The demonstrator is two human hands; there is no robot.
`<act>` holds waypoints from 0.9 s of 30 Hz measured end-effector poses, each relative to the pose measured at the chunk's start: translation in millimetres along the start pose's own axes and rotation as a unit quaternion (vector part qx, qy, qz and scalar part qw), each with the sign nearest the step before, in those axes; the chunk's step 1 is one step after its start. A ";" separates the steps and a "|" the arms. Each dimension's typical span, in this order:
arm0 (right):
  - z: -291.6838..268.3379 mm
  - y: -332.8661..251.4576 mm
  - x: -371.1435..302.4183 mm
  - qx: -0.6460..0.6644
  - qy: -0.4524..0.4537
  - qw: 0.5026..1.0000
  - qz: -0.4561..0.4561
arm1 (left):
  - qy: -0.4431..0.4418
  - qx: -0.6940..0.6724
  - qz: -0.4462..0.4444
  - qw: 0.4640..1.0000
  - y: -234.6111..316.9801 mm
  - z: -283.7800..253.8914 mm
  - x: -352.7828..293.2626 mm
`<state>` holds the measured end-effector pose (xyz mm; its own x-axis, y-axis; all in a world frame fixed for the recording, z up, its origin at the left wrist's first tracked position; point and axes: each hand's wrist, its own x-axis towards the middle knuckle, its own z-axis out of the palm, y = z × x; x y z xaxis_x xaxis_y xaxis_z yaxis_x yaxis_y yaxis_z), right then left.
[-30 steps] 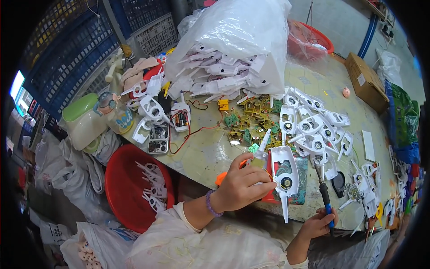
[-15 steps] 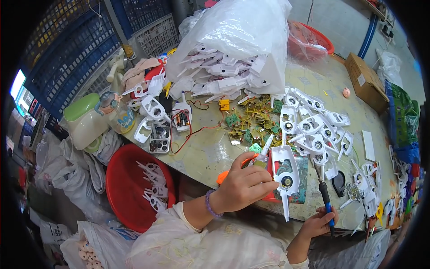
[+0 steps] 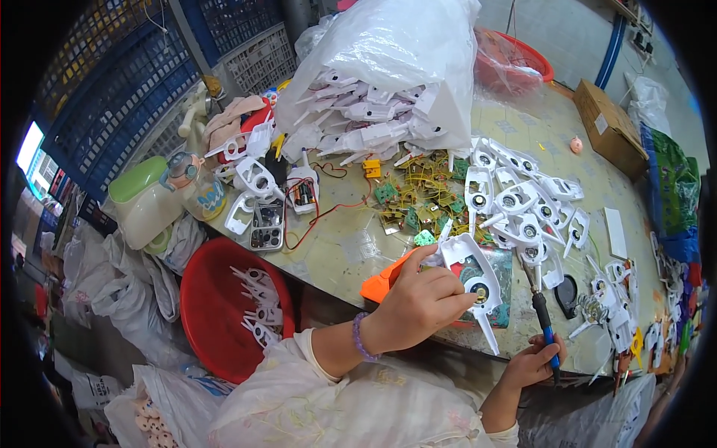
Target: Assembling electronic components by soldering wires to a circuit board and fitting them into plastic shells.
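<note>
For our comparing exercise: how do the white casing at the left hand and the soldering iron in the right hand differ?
Colour: the casing is white; the soldering iron has a black and blue handle.
Shape: the casing is a broad open frame with a narrow stem; the soldering iron is a slim rod.
Pose: the casing's stem points down the picture; the soldering iron's tip points up.
Shared: both narrow toward one end.
</note>
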<state>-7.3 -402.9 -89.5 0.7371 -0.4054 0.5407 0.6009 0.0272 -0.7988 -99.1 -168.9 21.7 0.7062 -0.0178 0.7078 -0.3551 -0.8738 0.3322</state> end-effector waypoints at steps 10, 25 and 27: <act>1.0 -0.8 -0.6 0.002 -0.002 1.000 0.000 | -0.002 0.015 -0.013 1.000 2.6 0.7 2.5; 9.1 -23.3 -9.6 0.016 -0.019 0.999 -0.040 | -0.051 -0.011 -0.020 0.998 4.6 6.8 2.2; 12.8 -38.2 -16.4 0.058 -0.024 0.998 0.006 | -0.048 0.000 -0.031 0.998 4.6 5.8 1.8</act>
<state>-38.4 -385.6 -64.5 0.7568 -0.3598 0.5456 0.6215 0.1379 -0.7712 -95.9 -175.8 20.9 0.7820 -0.0106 0.6232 -0.3090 -0.8750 0.3728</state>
